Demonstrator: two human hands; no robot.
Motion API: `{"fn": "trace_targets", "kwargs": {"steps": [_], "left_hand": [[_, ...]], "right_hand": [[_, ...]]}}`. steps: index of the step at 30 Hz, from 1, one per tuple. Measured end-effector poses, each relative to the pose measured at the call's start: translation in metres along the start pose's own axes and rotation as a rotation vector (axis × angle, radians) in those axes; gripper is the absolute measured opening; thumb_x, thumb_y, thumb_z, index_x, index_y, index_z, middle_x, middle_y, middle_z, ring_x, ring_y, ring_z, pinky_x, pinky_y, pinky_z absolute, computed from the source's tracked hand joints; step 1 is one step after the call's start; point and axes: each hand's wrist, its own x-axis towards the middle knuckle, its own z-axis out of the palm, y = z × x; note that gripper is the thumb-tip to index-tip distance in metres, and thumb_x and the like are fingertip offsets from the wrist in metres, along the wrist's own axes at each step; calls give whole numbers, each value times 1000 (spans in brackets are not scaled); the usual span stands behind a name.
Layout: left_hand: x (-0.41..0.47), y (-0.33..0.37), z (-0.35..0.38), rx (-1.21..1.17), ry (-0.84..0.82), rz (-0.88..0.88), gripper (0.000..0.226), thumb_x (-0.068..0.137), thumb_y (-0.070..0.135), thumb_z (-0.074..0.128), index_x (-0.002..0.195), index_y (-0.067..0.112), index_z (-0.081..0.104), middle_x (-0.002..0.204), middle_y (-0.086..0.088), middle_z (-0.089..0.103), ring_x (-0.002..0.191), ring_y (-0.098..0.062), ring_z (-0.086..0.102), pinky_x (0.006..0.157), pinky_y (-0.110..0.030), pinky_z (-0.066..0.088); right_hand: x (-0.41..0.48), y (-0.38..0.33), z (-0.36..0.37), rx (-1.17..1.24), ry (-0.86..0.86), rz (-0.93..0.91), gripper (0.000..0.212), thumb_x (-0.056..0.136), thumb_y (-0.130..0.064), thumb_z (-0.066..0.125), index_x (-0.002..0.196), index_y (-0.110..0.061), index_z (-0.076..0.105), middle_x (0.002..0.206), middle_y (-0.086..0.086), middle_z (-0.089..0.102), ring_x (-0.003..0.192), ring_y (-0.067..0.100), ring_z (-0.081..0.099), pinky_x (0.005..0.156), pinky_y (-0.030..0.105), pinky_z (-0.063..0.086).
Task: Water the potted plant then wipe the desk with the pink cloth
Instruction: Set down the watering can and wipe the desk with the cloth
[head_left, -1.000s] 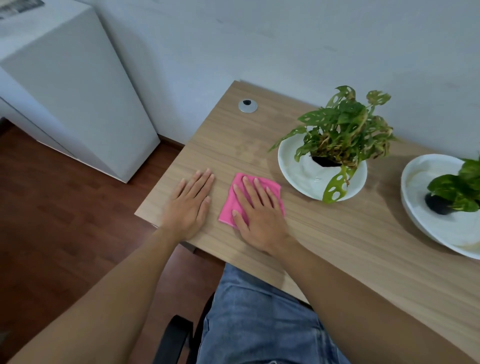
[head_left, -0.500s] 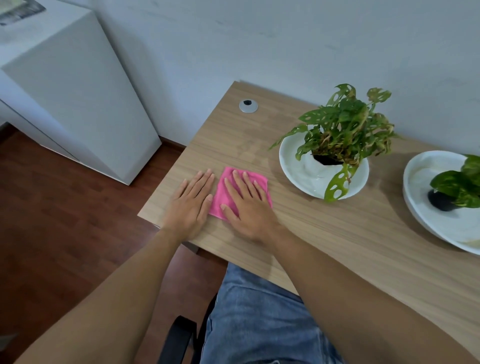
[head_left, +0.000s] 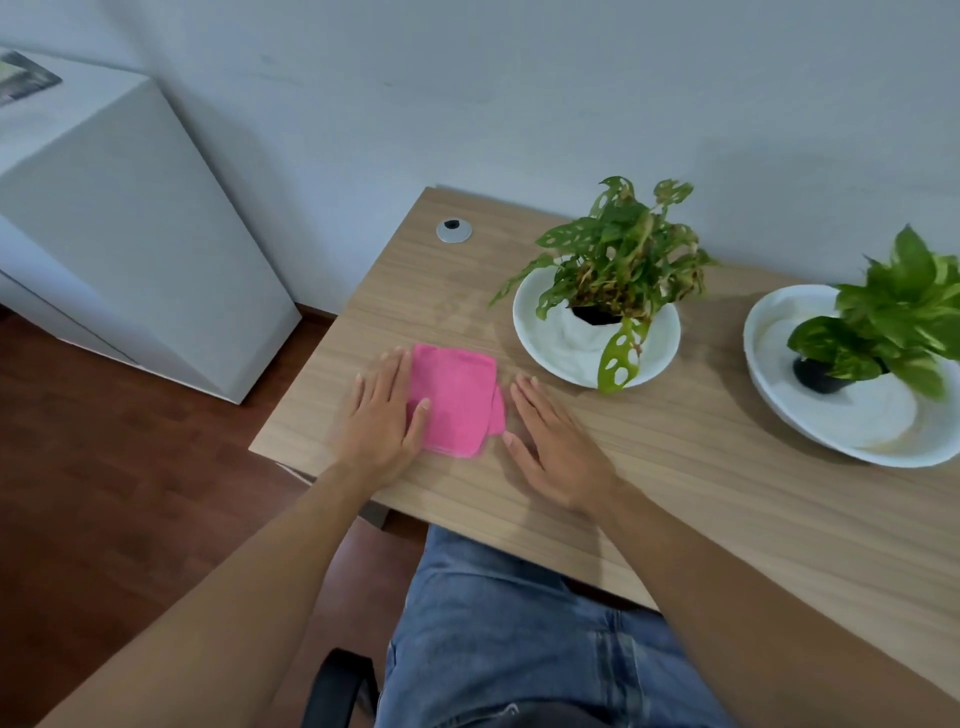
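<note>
A folded pink cloth (head_left: 456, 399) lies flat on the wooden desk (head_left: 701, 483) near its left end. My left hand (head_left: 382, 423) rests flat on the desk, its thumb and palm edge overlapping the cloth's left side. My right hand (head_left: 558, 447) lies flat on the desk just right of the cloth, fingers together, holding nothing. A potted plant (head_left: 618, 260) with holed green leaves stands in a white bowl-shaped pot (head_left: 535, 332) behind the cloth to the right.
A second plant (head_left: 904, 317) in a white bowl (head_left: 883, 431) stands at the right edge. A grey cable grommet (head_left: 454, 230) sits near the desk's back left corner. A white cabinet (head_left: 130, 249) stands on the wood floor to the left. My jeans-covered lap is under the desk's front edge.
My right hand slid the cloth leftward, then came off it and now rests on the desk to its right. My left hand now touches the cloth's left edge.
</note>
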Motion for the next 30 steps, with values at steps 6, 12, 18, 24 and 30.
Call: {"fn": "trace_targets", "kwargs": {"steps": [6,12,18,24,30], "left_hand": [[3,49,31,51,-65,166,75,116,53,30,177,14,11,186,-5,10,172,-18,1,140,-51,-1],[11,102,63,5,-100,317,72,115,51,33,174,10,25,183,-6,23,171,-20,15,140,-48,11],[15,148,87,-1,-156,454,68,117,46,36,174,9,28,182,-5,26,171,-20,18,139,-47,15],[23,196,102,36,-170,537,71,115,45,36,173,6,26,183,-8,23,171,-20,15,140,-40,6],[38,233,121,98,-222,567,76,115,49,32,176,8,14,186,-7,10,172,-17,2,139,-42,8]], "right_hand": [[-41,37,-14,-34,43,99,74,117,-55,34,177,-18,12,185,-8,2,169,5,-6,130,24,-5],[-84,88,-31,-63,79,205,75,115,-59,27,177,-17,14,185,-6,6,169,7,-4,137,37,9],[-116,140,-45,-120,139,322,75,115,-57,25,176,-15,16,185,-2,10,170,12,2,138,42,12],[-132,166,-58,-174,165,447,73,117,-53,29,177,-16,11,185,-3,5,170,13,0,137,36,2],[-132,160,-45,-196,222,503,72,115,-52,23,177,-18,9,185,-4,4,171,14,-2,138,45,4]]}}
